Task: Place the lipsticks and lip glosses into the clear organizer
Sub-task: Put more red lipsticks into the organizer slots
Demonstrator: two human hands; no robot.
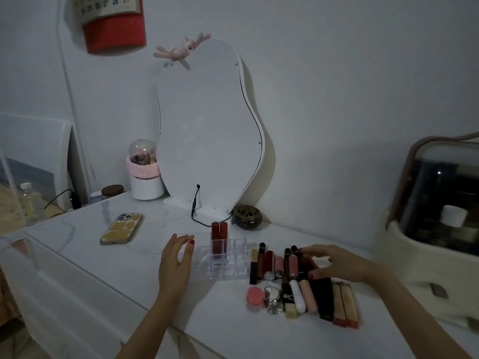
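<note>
The clear organizer (pixel 234 265) stands on the white table near its middle, with two red lipsticks (pixel 219 230) upright in a back compartment. My left hand (pixel 176 260) rests against the organizer's left side, fingers spread. To the right lie two rows of lipsticks and lip glosses (pixel 278 263), several in each. My right hand (pixel 334 265) hovers over the right end of the far row, fingers touching a dark lip gloss tube (pixel 298 251); whether it grips the tube I cannot tell.
A phone (pixel 121 228) lies face down at the left. A wavy mirror (pixel 207 130) stands behind, with a cable, a dark round burner (pixel 246 216) and a white brush holder (pixel 145 177). A cream cosmetics case (pixel 435 208) sits at the right. A pink jar (pixel 255 297) sits in the near row.
</note>
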